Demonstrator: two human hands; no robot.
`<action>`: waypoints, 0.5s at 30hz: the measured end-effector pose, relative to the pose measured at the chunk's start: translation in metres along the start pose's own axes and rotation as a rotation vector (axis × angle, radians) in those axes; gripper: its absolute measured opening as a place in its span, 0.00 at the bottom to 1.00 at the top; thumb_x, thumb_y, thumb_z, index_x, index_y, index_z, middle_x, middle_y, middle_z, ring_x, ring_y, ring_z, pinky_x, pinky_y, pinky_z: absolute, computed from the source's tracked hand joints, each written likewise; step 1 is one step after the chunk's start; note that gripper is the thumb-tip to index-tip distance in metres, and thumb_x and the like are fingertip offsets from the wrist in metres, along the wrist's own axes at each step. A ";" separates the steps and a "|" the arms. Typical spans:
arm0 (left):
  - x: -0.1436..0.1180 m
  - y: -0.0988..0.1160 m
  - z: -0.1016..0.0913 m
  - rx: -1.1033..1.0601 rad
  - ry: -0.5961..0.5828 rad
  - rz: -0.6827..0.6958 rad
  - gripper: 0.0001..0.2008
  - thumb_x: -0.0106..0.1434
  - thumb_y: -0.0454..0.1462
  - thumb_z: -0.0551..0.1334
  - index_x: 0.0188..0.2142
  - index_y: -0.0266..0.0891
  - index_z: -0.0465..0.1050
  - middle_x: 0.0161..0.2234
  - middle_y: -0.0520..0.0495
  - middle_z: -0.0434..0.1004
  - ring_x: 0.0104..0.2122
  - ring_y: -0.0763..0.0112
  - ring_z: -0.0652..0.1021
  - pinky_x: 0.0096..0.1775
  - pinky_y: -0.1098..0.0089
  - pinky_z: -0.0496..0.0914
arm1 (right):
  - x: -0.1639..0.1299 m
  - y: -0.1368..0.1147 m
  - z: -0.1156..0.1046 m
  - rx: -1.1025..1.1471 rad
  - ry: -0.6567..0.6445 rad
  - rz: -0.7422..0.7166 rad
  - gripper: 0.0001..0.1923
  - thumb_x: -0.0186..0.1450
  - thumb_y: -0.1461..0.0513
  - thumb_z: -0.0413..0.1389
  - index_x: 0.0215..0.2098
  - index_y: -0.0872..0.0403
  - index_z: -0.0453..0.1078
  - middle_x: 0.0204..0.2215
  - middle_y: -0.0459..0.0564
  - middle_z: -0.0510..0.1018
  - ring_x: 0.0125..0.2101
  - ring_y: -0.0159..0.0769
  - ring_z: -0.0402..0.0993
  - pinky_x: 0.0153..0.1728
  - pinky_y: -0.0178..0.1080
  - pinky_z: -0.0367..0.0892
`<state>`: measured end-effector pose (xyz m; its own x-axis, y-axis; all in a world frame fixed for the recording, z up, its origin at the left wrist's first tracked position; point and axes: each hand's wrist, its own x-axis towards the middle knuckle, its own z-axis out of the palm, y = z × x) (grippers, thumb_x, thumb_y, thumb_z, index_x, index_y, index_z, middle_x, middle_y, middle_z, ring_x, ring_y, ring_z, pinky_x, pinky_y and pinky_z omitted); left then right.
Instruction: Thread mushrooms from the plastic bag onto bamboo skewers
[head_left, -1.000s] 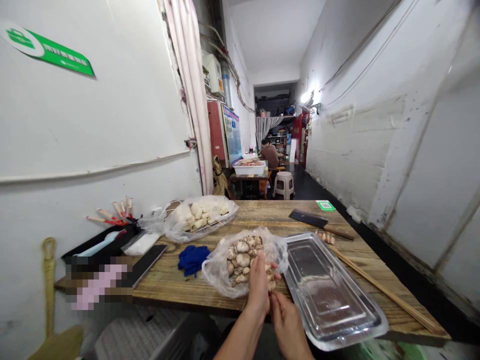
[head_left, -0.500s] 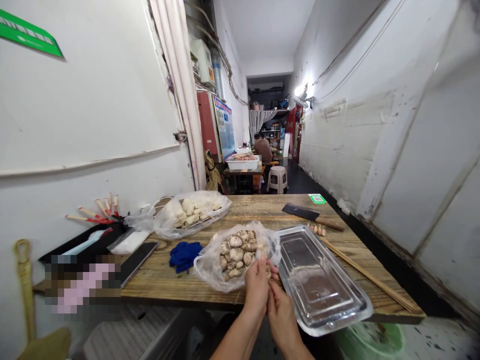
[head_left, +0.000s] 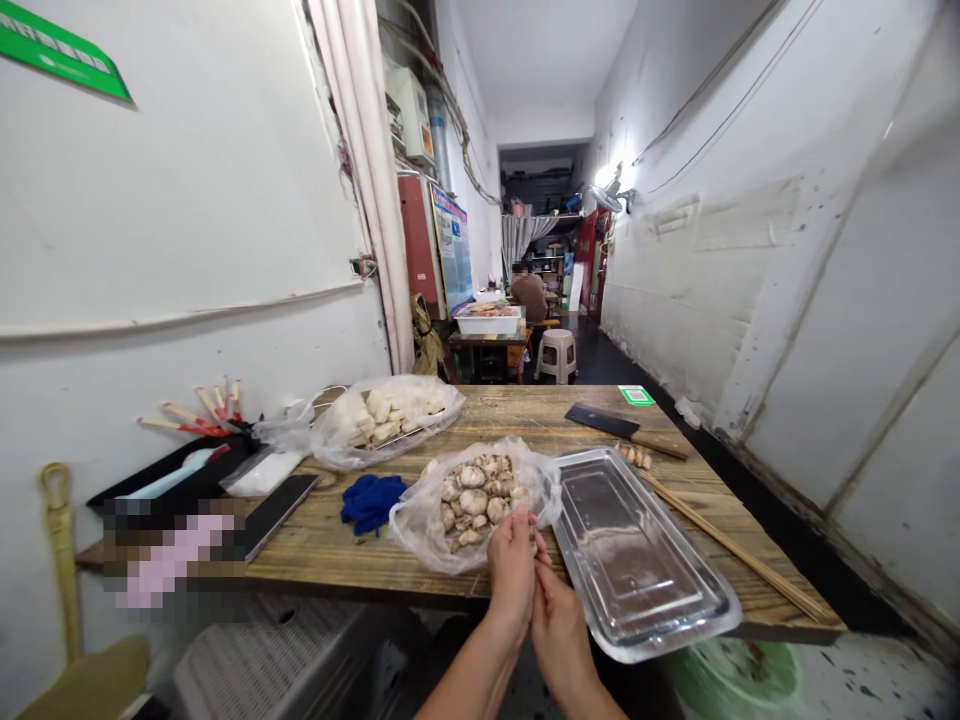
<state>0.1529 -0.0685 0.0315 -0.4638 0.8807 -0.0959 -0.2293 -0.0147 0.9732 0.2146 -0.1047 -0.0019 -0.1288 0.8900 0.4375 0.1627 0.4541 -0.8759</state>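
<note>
The wooden worktop (head_left: 420,570) is carrying everything, and its near edge is where trouble could start. The steel tray (head_left: 645,560) is lying at a slant just to the right of the hands, with its near corner hanging past the worktop's edge, so a knock from a wrist or elbow could likely tip it off toward the green bucket (head_left: 739,675) below. The clear bag of mushrooms (head_left: 469,495) is sitting open between the tray and the blue cloth (head_left: 371,500), its loose plastic slumping toward the near edge; a tug on the film could well be spilling mushrooms onto the floor. The left hand (head_left: 511,560) and the right hand (head_left: 559,625) are working pressed together at the bag's near rim, both with a closed grip around something small, probably a mushroom, though the piece itself is hidden between the fingers; being pinched over the edge rather than over the tray, it could drop out of reach if the grip slips. The cleaver (head_left: 619,428) and the bamboo skewers (head_left: 731,545) are lying well apart from the hands.
</note>
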 end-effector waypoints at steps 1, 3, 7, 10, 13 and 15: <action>0.000 0.000 0.000 -0.001 0.001 0.004 0.18 0.52 0.51 0.54 0.25 0.36 0.63 0.12 0.54 0.64 0.12 0.75 0.66 0.16 0.75 0.58 | 0.000 -0.001 0.000 -0.002 -0.004 -0.003 0.18 0.62 0.60 0.44 0.44 0.60 0.70 0.34 0.59 0.77 0.34 0.40 0.74 0.39 0.37 0.67; -0.001 0.000 0.000 -0.006 -0.004 0.017 0.18 0.53 0.50 0.54 0.26 0.36 0.64 0.12 0.54 0.64 0.12 0.76 0.66 0.16 0.75 0.59 | 0.001 -0.005 -0.001 -0.008 -0.015 0.000 0.18 0.63 0.61 0.43 0.44 0.60 0.69 0.35 0.60 0.77 0.35 0.40 0.74 0.37 0.37 0.67; -0.001 0.007 0.002 0.005 -0.047 0.033 0.19 0.53 0.50 0.55 0.29 0.34 0.65 0.14 0.54 0.66 0.13 0.76 0.67 0.18 0.76 0.60 | 0.007 -0.012 -0.002 -0.023 -0.004 0.021 0.17 0.63 0.64 0.41 0.40 0.60 0.70 0.32 0.58 0.78 0.31 0.38 0.74 0.34 0.36 0.67; 0.001 0.016 0.005 0.015 -0.095 0.030 0.20 0.51 0.51 0.56 0.31 0.34 0.67 0.19 0.50 0.70 0.17 0.73 0.70 0.20 0.74 0.62 | 0.015 -0.014 -0.002 -0.019 0.039 0.036 0.16 0.63 0.64 0.41 0.39 0.59 0.70 0.30 0.56 0.77 0.28 0.37 0.74 0.31 0.35 0.67; 0.002 0.019 0.004 0.103 -0.136 0.075 0.21 0.49 0.51 0.58 0.29 0.33 0.69 0.23 0.47 0.73 0.21 0.70 0.73 0.25 0.71 0.65 | 0.021 -0.015 -0.004 0.019 0.071 0.046 0.16 0.63 0.64 0.42 0.38 0.59 0.70 0.30 0.55 0.77 0.28 0.35 0.73 0.30 0.34 0.66; 0.002 0.017 0.002 0.182 -0.145 0.120 0.20 0.49 0.50 0.58 0.28 0.33 0.70 0.23 0.46 0.73 0.23 0.69 0.73 0.27 0.71 0.66 | 0.024 -0.016 -0.005 0.050 0.077 0.052 0.15 0.63 0.64 0.42 0.38 0.59 0.70 0.30 0.55 0.77 0.28 0.35 0.73 0.30 0.34 0.66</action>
<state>0.1499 -0.0665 0.0486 -0.3475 0.9368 0.0404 -0.0164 -0.0491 0.9987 0.2141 -0.0906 0.0231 -0.0455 0.9138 0.4035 0.1180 0.4060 -0.9062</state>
